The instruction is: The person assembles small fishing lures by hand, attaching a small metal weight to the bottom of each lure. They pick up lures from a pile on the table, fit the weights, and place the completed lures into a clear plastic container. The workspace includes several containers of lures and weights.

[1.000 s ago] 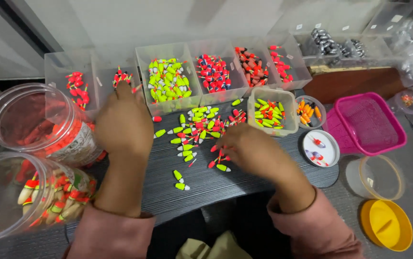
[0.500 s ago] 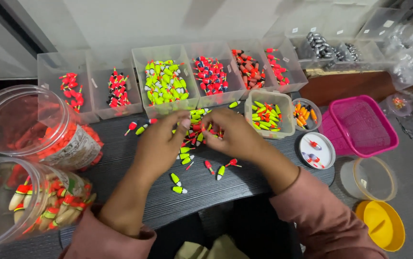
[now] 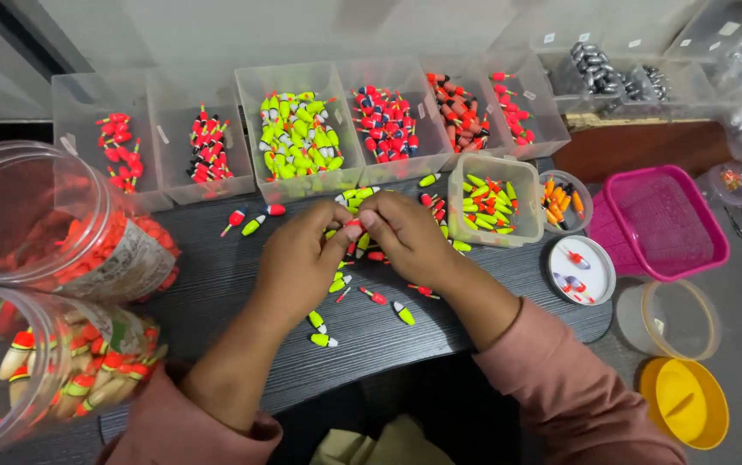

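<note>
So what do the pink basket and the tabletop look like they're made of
The pink basket looks like moulded plastic: uniform glossy colour with a fine mesh grid across its base. The tabletop shows dark, straight grain lines under a matte finish, probably wood or a wood-look laminate; I can't tell which.

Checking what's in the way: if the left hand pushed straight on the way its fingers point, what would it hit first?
Probably the right hand: the left hand points up-right, fingertips meeting at a small red float.

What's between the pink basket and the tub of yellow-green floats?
In the head view, a small round cup of orange floats sits between the pink basket and the tub.
</note>
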